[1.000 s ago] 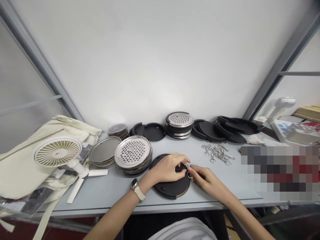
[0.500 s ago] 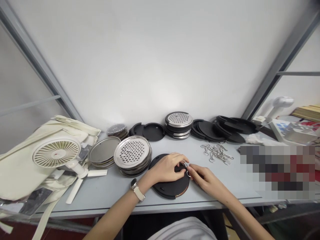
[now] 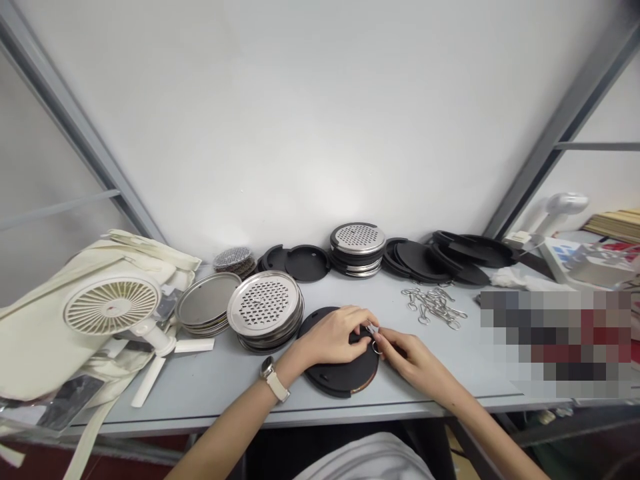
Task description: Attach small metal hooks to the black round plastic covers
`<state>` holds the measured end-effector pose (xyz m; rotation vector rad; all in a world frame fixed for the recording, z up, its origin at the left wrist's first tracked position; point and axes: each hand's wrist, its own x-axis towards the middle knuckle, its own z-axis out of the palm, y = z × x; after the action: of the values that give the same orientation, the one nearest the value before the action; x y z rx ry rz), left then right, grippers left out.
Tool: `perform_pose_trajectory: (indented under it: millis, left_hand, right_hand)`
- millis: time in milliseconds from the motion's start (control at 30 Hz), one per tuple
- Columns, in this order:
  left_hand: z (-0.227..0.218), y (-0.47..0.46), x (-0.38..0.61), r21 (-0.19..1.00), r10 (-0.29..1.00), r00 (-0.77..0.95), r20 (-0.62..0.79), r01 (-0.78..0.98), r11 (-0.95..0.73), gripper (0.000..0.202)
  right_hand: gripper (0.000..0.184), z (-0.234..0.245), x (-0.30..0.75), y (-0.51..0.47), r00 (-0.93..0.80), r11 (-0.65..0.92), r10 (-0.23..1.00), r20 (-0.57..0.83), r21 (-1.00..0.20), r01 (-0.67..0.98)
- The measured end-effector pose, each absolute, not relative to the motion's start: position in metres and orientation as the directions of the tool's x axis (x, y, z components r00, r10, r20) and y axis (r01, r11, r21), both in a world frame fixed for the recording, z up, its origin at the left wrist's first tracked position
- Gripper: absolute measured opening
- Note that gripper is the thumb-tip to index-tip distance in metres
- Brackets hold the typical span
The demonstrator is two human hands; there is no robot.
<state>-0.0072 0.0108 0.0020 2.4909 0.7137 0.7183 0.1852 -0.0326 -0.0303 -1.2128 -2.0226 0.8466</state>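
The right hand pinched a wire ring clip between its fingertips, by the right edge of a black round holder. From my remote seat I saw the clip lying leftward of that hand, nearer to it, its long axis slanting away and left. The left hand lay curled over the holder; whether it gripped the clip's tip, I couldn't tell. Behind the holder, stacked black trays carried a perforated grater plate in the topmost.
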Motion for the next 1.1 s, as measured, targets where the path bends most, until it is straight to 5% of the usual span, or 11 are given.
perform_pose_trajectory:
  millis: [1100]
  left_hand:
    - [0.0034,0.0102,-0.0077,0.583,0.594,0.737,0.323,0.34,-0.738,0.026]
  right_hand:
    - [0.042,-0.0323,0.1864,-0.0319,-0.275,0.357,0.929,0.247,-0.79,0.498]
